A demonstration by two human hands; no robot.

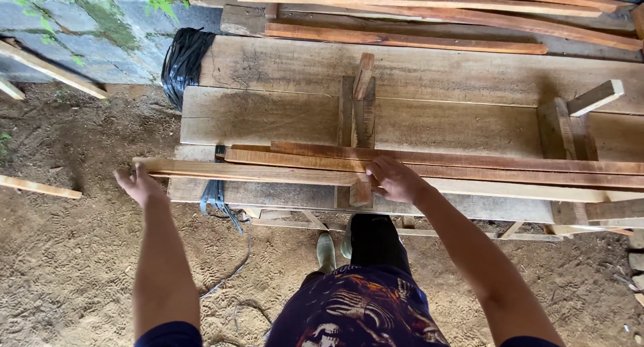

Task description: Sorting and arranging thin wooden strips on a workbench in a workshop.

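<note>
The left hand (139, 184) is cupped around the free end of a long slat (255, 172) that lies along the near edge of the plank bench (268, 119). The right hand (396, 179) presses flat, fingers spread, on the same slat further along, beside a small upright block (360, 191). More slats (469, 162) lie just behind it, and a black plastic roll (182, 62) sits at the bench's far left corner.
</note>
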